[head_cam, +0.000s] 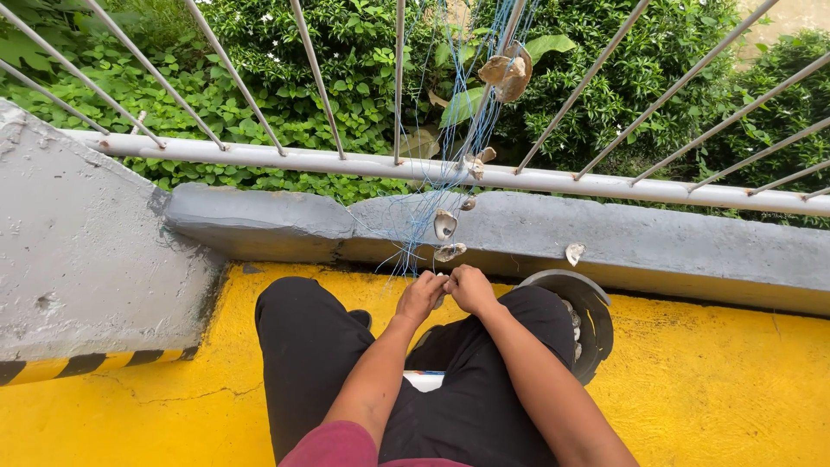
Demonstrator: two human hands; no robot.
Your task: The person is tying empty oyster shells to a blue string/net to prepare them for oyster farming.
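Head view, person seated on a yellow-painted floor (709, 389), matte, with fine cracks; knees in black trousers pointing at a grey concrete curb (674, 246).

Hands: left hand (421, 297) and right hand (472, 288) are side by side and touching, just above the knees. Both are curled narrow, fingers pinched on the lower ends of the blue strings (413, 227). A small pale piece sits between the fingertips; too hidden to say whether it is a shell.

Strings: thin, blue, many strands, too fine to count. They run as a loose bundle from the hands up past the curb and the white rail (259, 156) toward the top edge.

Shells (508, 73): flat, rough, irregular, off-white to tan. Six are countable along or beside the bundle: one large pair-like cluster high up, two at rail level, one at the curb top, two on the curb face. One more lies apart on the curb to the right.

Black bucket (595, 322): round, smooth-rimmed, beside the right knee, partly hidden; pale shell-like pieces show inside.

Railing: slim grey metal bars, about twelve visible, fanning upward. Dense green leaves beyond. Grey concrete block at left, black and yellow striped edge.
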